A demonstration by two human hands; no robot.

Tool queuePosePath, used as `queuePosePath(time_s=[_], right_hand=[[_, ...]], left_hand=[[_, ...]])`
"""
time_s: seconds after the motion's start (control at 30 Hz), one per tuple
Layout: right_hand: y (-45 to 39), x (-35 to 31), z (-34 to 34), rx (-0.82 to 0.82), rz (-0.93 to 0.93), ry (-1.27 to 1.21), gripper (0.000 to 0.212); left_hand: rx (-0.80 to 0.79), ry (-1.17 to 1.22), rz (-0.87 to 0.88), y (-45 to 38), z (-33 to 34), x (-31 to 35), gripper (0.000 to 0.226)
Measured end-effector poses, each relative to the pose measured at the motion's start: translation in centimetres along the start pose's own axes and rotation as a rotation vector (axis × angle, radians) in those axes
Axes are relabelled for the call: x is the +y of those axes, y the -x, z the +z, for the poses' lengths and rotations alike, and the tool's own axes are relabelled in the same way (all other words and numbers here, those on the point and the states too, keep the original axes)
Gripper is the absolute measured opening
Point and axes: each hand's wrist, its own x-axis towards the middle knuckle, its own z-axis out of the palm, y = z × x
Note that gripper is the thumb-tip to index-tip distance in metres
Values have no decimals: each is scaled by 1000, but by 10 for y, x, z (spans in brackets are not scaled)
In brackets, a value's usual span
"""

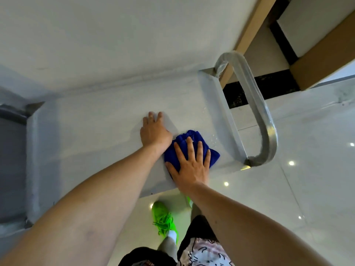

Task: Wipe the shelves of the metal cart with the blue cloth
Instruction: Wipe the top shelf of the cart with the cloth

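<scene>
With the right hand [189, 166] pressing flat, fingers spread, on the blue cloth [194, 144] near the top shelf [96, 131] edge and the left hand [154, 131] resting flat beside it, a hard push could slide the cloth off

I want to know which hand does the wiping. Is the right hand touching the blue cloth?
Touching. The head view shows the right hand lying flat with spread fingers on the blue cloth, pressing it onto the cart's top shelf.

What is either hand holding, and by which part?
Nothing is gripped. The right hand presses flat on the blue cloth; the left hand rests on the shelf.
</scene>
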Motion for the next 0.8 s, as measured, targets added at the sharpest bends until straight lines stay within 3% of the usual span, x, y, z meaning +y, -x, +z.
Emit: queuePosePath(time_s=[0.4,0.6,0.8], right_hand=[[-181,7,-56,48,-114,16,71],[-232,3,-72,82,-108,11,72],[-218,10,-74,60,-121,-30,69]], left_hand=[[41,16,-288,-56,1,35,63],[49,-26,-249,-57,15,35,74],[13,-43,-221,-57,12,26,76]])
